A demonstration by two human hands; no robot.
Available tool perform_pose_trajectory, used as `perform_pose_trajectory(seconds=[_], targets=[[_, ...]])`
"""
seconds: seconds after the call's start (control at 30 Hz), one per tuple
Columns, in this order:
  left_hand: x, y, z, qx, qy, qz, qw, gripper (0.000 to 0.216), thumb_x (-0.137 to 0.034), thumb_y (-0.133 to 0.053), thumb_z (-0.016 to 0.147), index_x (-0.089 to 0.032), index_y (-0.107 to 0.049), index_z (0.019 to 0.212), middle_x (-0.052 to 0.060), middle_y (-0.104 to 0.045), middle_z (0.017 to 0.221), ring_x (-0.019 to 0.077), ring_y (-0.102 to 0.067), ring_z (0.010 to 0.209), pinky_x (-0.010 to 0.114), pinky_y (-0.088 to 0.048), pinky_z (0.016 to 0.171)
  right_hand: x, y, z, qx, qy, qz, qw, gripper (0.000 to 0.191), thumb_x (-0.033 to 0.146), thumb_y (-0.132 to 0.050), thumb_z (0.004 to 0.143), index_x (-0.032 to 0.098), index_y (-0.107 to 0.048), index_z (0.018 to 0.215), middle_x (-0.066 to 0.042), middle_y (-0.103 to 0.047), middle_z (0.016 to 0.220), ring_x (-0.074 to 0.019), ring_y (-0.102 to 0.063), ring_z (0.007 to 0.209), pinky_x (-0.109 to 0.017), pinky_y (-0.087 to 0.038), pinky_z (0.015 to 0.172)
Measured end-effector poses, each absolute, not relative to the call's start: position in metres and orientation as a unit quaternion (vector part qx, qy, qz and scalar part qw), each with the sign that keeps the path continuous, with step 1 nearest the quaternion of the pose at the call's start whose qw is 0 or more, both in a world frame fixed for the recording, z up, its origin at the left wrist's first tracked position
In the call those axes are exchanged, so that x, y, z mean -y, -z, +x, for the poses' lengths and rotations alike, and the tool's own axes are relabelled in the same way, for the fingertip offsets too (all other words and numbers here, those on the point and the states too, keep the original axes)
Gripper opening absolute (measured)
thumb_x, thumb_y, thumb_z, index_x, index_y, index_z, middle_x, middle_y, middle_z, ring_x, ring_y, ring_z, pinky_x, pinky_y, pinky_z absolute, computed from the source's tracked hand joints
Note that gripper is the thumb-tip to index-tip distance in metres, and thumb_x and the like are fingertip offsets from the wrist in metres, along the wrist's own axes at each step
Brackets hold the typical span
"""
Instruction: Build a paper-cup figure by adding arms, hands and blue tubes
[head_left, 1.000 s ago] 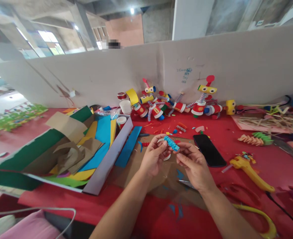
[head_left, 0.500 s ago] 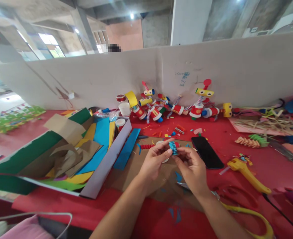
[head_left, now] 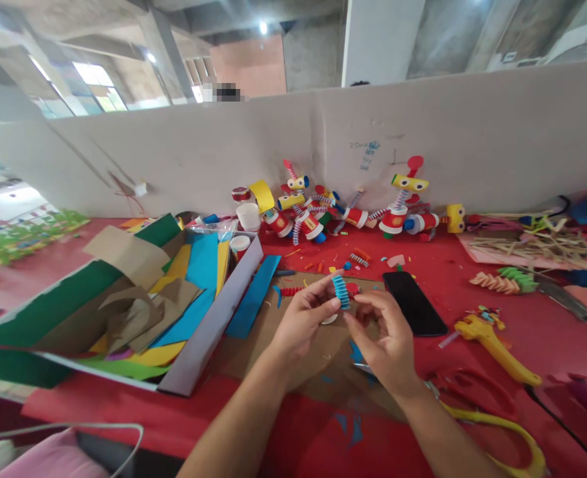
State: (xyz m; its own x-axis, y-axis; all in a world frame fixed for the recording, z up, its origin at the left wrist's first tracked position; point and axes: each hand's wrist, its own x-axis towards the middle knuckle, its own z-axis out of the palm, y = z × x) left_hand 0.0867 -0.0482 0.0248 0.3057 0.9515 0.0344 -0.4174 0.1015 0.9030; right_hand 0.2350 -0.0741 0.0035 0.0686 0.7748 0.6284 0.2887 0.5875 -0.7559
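Observation:
My left hand (head_left: 301, 322) pinches a small blue accordion-folded paper spring (head_left: 341, 291) between thumb and fingers, above a brown cardboard sheet (head_left: 273, 345). My right hand (head_left: 383, 338) is right beside it, fingers curled, thumb and fingertips close to the spring's near end; I cannot tell if they touch it. A red folded spring (head_left: 293, 291) lies on the cardboard just behind my left hand.
A box of coloured paper sheets (head_left: 124, 305) stands at left. Paper-cup figures (head_left: 353, 206) line the white partition. A black phone (head_left: 414, 302), yellow glue gun (head_left: 493, 338) and yellow-handled scissors (head_left: 497, 425) lie at right on the red table (head_left: 99, 398).
The blue spring was stretched out between both hands; it is now squeezed short and held upright in the left fingers. The right hand has slipped slightly down and away.

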Motion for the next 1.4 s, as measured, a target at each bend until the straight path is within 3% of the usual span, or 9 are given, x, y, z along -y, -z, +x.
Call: perform_pose_trajectory(seconds=[0.17,0.3,0.4,0.6,0.83,1.03,1.4], targets=[[0.048,-0.027,0.090,-0.381,-0.537,0.487,0.574,0.052,-0.016,-0.076,0.069,-0.023,-0.067,0.120,0.003,-0.067,0.085,0.0118,-0.057,0.073,0.023,-0.044,0.066,0.072,-0.008,0.238,0.595,-0.328,-0.387,0.623,0.028,0.023,-0.062,0.088,0.027,-0.057,0.114,-0.003,-0.061,0.102,-0.0155,-0.059,0.086,-0.030,-0.051,0.076],[0.051,-0.025,0.097,-0.462,-0.531,0.601,0.379,0.051,-0.002,-0.066,0.068,-0.023,-0.068,0.114,0.003,-0.072,0.090,0.0146,-0.062,0.078,0.026,-0.048,0.072,0.067,-0.005,0.242,0.591,-0.339,-0.405,0.610,0.036,0.028,-0.065,0.086,0.030,-0.057,0.121,-0.004,-0.063,0.114,-0.0184,-0.061,0.099,-0.035,-0.051,0.086],[0.053,-0.020,0.101,-0.455,-0.516,0.655,0.312,0.052,-0.003,-0.063,0.072,-0.026,-0.065,0.119,0.004,-0.073,0.097,0.0173,-0.064,0.086,0.031,-0.050,0.080,0.062,-0.001,0.246,0.605,-0.324,-0.431,0.586,0.030,0.032,-0.065,0.087,0.028,-0.062,0.117,-0.005,-0.067,0.113,-0.0210,-0.063,0.102,-0.040,-0.051,0.090],[0.049,-0.021,0.089,-0.446,-0.553,0.646,0.280,0.050,-0.010,-0.070,0.073,-0.028,-0.064,0.119,0.006,-0.070,0.108,0.0230,-0.062,0.100,0.037,-0.047,0.091,0.045,-0.014,0.252,0.608,-0.258,-0.477,0.580,0.027,0.037,-0.067,0.084,0.023,-0.066,0.107,-0.006,-0.071,0.101,-0.0206,-0.067,0.090,-0.038,-0.054,0.083],[0.041,-0.032,0.067,-0.498,-0.706,0.464,0.196,0.015,-0.016,-0.057,0.087,-0.021,-0.063,0.099,0.002,-0.064,0.090,0.0125,-0.060,0.081,0.024,-0.046,0.073,0.018,-0.032,0.237,0.705,-0.225,-0.467,0.483,0.026,0.038,-0.066,0.084,0.021,-0.068,0.104,-0.006,-0.073,0.096,-0.0214,-0.068,0.088,-0.036,-0.052,0.081],[0.037,-0.039,0.058,-0.456,-0.787,0.327,0.256,0.008,-0.025,-0.057,0.089,-0.020,-0.061,0.095,-0.001,-0.058,0.080,0.0058,-0.044,0.054,0.019,-0.037,0.049,0.014,-0.017,0.226,0.713,-0.220,-0.488,0.453,0.027,0.040,-0.065,0.084,0.021,-0.068,0.103,-0.005,-0.073,0.093,-0.0219,-0.066,0.087,-0.039,-0.050,0.084],[0.035,-0.040,0.055,-0.424,-0.813,0.283,0.282,0.007,-0.026,-0.057,0.089,-0.019,-0.061,0.088,-0.001,-0.058,0.077,0.0054,-0.045,0.053,0.017,-0.039,0.048,0.017,-0.016,0.226,0.752,-0.177,-0.482,0.415,0.028,0.038,-0.064,0.085,0.024,-0.067,0.109,-0.006,-0.071,0.104,-0.0232,-0.065,0.097,-0.041,-0.048,0.089]])
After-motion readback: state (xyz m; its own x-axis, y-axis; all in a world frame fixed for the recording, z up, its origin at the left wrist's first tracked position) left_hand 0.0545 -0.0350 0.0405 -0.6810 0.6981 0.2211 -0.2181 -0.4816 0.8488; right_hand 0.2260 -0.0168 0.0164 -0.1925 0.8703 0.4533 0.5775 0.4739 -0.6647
